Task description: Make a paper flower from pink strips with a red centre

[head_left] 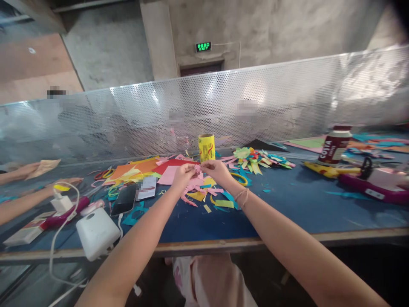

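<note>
Both hands meet over the middle of the table, fingertips pinched close together on a small piece of pink paper (198,169). My left hand (184,175) grips it from the left, and my right hand (218,171) from the right. Its exact shape is too small to make out. Below them lie a pink sheet (168,175) and a heap of cut paper scraps (196,196) in pink, yellow and blue. Just behind the fingers stands a yellow cardboard tube (207,148). Yellow-handled scissors (239,179) lie beside my right wrist, partly hidden.
A perforated metal screen (223,102) runs along the table's back. Paper flowers (252,160), a Costa bottle (337,145) and a purple tool (373,185) sit to the right. On the left are a phone (124,199), a white charger (97,232) with cable, and another person's hands (68,185).
</note>
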{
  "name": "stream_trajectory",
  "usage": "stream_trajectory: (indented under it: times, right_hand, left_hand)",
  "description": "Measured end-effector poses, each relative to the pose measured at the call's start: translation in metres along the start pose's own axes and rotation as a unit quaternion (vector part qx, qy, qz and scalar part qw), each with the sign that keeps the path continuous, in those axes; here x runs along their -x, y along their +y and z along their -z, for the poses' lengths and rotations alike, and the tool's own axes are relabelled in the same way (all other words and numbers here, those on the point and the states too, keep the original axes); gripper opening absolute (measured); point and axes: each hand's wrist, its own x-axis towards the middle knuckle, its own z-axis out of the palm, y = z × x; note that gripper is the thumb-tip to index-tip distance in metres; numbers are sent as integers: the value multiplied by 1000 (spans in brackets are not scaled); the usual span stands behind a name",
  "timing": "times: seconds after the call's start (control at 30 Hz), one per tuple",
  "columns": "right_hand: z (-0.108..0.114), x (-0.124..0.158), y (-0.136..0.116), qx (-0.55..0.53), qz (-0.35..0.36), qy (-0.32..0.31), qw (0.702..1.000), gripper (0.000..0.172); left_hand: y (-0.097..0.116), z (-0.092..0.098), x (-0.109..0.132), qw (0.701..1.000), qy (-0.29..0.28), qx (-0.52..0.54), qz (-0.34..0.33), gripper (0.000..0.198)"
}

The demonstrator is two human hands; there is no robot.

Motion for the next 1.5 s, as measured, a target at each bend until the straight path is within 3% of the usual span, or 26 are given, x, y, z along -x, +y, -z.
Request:
stream_trajectory:
  times: [0.17,0.5,0.97,1.07,1.27,1.5]
  right_hand:
    - [-3,0,3,-47,-24,-16,998,16]
    - [0,4,-9,156,84,17,984,14]
    - [6,4,-14,258,72,-22,963,14]
    - [6,4,-13,281,97,-23,955,15]
    - [2,10,-14,362,137,-23,922,19]
    - [-2,16,-27,510,161,-31,844,19]
  left_hand:
    - [1,1,1,1000,4,-14,7,23]
    - [6,-5,8,999,-5,-4,35,20]
    - [0,-4,6,997,-23,-73,-6,21]
    - [-3,-4,5,998,-20,-51,3,23]
    - [-7,-8,8,1000,-11,14,19,20]
    - [-5,-14,11,995,19,81,52,6]
